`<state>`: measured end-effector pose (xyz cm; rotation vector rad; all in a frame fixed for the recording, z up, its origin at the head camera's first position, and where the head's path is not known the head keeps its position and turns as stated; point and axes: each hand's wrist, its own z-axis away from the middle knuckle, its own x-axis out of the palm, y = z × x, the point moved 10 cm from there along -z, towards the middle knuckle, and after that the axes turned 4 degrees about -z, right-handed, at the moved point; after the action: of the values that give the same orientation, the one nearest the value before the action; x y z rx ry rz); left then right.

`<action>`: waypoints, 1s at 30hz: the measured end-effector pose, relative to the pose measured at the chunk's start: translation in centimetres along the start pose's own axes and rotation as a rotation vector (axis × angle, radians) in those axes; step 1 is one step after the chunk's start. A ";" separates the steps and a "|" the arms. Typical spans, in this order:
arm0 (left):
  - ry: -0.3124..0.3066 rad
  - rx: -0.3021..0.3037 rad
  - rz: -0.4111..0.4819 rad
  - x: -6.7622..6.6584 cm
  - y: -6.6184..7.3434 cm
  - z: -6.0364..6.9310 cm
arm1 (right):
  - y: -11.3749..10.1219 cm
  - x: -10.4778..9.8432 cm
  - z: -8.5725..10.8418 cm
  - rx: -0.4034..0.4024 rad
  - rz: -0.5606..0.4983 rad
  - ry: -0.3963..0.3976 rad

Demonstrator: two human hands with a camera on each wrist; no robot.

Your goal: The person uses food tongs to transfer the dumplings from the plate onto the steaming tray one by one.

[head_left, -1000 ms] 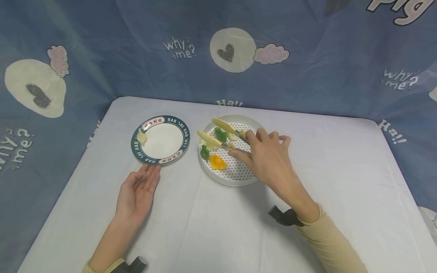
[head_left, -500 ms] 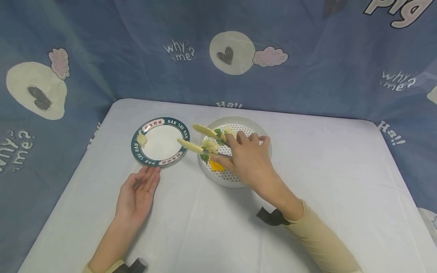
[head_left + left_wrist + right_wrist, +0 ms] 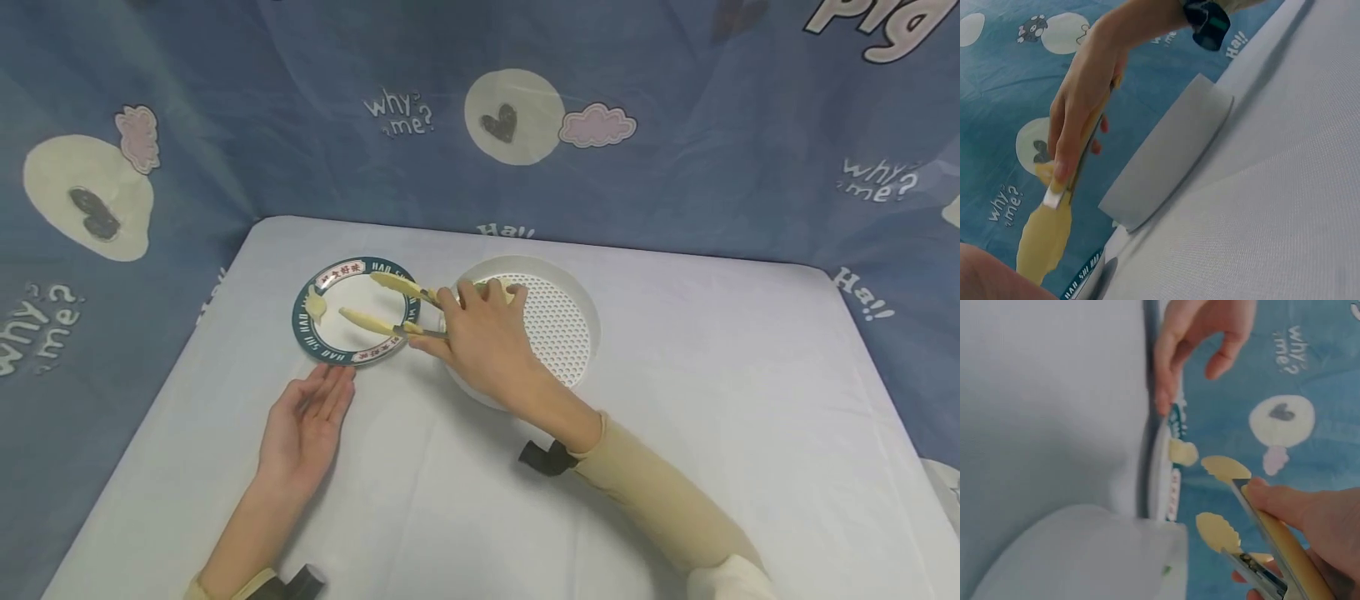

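Observation:
My right hand (image 3: pixel 487 337) grips a pair of tongs (image 3: pixel 372 323) with yellow tips and metal arms. The two tips stand spread apart above the plate, and I see nothing between them. The round plate (image 3: pixel 352 354) has a dark green lettered rim and a white middle. On its left rim lies a small pale-yellow piece that looks like a garlic bulb (image 3: pixel 316 305). My left hand (image 3: pixel 303 429) lies palm up, its extended fingertips at the plate's near edge. In the right wrist view, those fingertips touch the plate's rim (image 3: pixel 1172 419).
A round white tray (image 3: pixel 588 304) with a perforated bottom stands right of the plate. My right hand and forearm cover its left part, so most of its contents are hidden. White cloth (image 3: pixel 712 358) covers the table, and a blue printed curtain (image 3: pixel 675 183) hangs behind.
My right hand has carried the spread tongs left, from over the perforated tray to over the plate. The left hand has stayed at the plate's near edge.

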<state>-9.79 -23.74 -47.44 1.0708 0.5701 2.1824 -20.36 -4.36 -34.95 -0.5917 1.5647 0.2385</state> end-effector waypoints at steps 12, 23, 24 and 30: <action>-0.004 -0.003 -0.006 0.0 0.0 0.1 | -2.7 3.9 -2.6 0.001 0.039 -0.060; -0.003 0.006 -0.002 0.0 0.1 0.0 | -4.5 4.4 -3.9 -0.037 0.048 -0.012; -0.005 0.006 -0.001 0.1 0.1 0.0 | -4.6 4.5 -4.0 -0.038 0.049 -0.012; 0.006 0.000 0.021 0.0 0.1 0.0 | -4.9 4.9 -4.4 -0.033 0.040 -0.012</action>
<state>-9.81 -23.81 -47.41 1.0761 0.5642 2.2044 -21.61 -11.69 -38.28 -0.5845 1.5645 0.2978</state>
